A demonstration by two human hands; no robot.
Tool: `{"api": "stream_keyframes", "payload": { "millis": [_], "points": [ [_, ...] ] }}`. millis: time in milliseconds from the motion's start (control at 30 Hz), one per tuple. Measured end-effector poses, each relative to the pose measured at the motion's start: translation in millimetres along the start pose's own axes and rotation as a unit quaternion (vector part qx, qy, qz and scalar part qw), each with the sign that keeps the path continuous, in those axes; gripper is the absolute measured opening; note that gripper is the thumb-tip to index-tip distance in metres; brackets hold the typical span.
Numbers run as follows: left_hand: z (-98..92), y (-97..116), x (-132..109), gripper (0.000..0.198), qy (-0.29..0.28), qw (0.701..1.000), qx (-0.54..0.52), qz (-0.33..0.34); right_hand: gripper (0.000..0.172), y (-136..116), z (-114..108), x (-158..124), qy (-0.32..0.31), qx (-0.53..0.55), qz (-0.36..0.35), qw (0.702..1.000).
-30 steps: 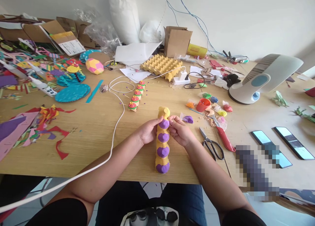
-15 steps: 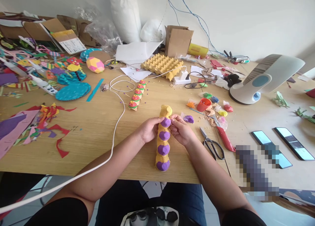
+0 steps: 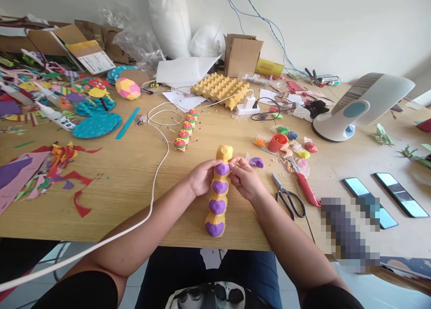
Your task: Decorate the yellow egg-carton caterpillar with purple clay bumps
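Note:
A yellow egg-carton strip (image 3: 220, 198) lies lengthwise before me, with purple clay pressed over several of its bumps and a plain yellow bump at its far end. My left hand (image 3: 202, 178) grips its left side, thumb on the purple bump nearest the far end. At the right side of that same bump, my right hand (image 3: 245, 176) has thumb and forefinger pinched at the clay's edge; whether a bit of clay is between them is hidden. A bag of purple clay (image 3: 256, 162) lies just beyond my right hand. Farther back stands a decorated red and green egg-carton strip (image 3: 186, 130).
Black-handled scissors (image 3: 290, 200) and a red-handled knife (image 3: 307, 187) lie to the right, near two phones (image 3: 401, 194). A red cup (image 3: 278, 142) stands among small clay bags. A white cable (image 3: 155, 178) crosses the table on the left. Behind sits a yellow egg tray (image 3: 218, 90).
The near end of the strip has swung slightly left, so it lies more slanted. Both hands stay at the same bump, with the right fingers shifted a little over its edge.

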State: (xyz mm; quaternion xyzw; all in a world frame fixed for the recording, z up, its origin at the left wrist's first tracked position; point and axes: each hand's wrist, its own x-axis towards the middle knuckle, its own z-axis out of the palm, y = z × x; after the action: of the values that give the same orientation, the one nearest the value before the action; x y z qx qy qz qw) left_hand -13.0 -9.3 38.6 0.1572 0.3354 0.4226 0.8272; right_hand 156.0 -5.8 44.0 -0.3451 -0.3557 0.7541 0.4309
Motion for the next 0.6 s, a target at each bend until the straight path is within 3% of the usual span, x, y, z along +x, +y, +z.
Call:
{"api": "stream_keyframes", "payload": {
  "millis": [333,600],
  "points": [
    [-2.8,1.4,1.8,0.014,0.019,1.0,0.015,-0.004,0.035,2.6,6.1,-3.1,-0.02,-0.066,-0.042,0.997],
    [-0.9,4.2,1.7,0.022,-0.037,0.998,-0.042,0.035,0.037,1.5,-0.2,-2.1,-0.027,-0.188,-0.151,0.97]
  ]
}}
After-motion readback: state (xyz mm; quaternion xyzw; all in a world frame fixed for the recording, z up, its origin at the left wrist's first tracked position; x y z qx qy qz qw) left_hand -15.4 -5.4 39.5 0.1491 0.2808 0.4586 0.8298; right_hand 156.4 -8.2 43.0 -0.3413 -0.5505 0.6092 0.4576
